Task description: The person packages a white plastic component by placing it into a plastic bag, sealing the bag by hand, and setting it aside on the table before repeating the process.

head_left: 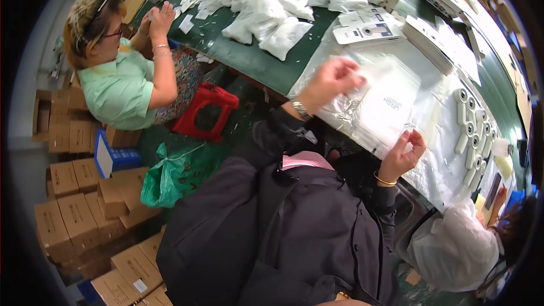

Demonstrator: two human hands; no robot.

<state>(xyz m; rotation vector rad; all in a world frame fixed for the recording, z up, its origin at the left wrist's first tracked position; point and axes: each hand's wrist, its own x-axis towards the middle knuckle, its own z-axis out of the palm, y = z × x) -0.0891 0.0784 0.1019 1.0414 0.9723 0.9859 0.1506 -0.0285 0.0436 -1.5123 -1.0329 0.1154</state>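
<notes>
In front of me on the table lies a stack of frosted plastic bags (391,99) with dark print. My left hand (334,84), with a metal watch at the wrist, is over the stack's left edge, slightly smeared by motion. Its fingers are pinched at the edge of a thin translucent plastic bag (374,73). Beside the stack's near right corner is my right hand (403,153), a gold bangle on its wrist. Thumb and fingers come together there; whatever they hold is too small to tell. Clear plastic sheeting (436,177) covers the tabletop underneath.
White handheld devices (470,127) lie in rows at the right, near a seated co-worker (456,246). Flat printed cartons (428,42) are stacked beyond. White filled bags (277,11) heap at the far left. Another co-worker (119,82) sits left, by a red stool (207,110) and brown boxes (79,215).
</notes>
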